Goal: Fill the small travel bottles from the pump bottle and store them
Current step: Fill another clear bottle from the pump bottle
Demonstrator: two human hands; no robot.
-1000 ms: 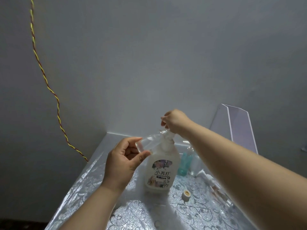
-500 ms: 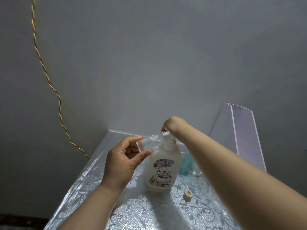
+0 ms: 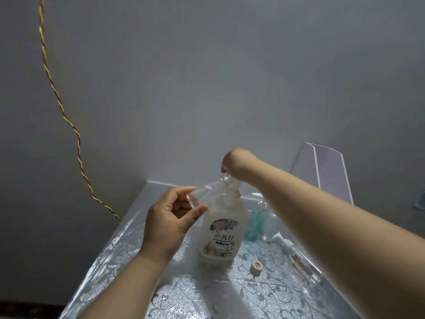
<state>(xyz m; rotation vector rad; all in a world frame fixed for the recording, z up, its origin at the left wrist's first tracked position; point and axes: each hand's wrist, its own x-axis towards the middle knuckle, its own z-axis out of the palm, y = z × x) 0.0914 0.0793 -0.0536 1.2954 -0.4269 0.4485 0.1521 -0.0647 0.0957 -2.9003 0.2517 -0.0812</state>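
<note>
clear travel bottle (image 3: 207,194) is held tilted, mouth up at the nozzle of the pump bottle (image 3: 222,236), which stands on the table (image 3: 184,295). left hand (image 3: 170,217) pinches its base w/ thumb & fingers; right hand (image 3: 236,162) curls over the pump head. best to press slow, short strokes, mouth kept snug under the spout so nothing drips.

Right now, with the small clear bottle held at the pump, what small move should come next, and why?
Probably press the pump down with the right hand. The left hand holds the small clear plastic travel bottle tilted, its mouth up by the spout of the white flower-labelled pump bottle, and the right hand sits on the pump top. The small bottle's fill level is hard to see.
</note>
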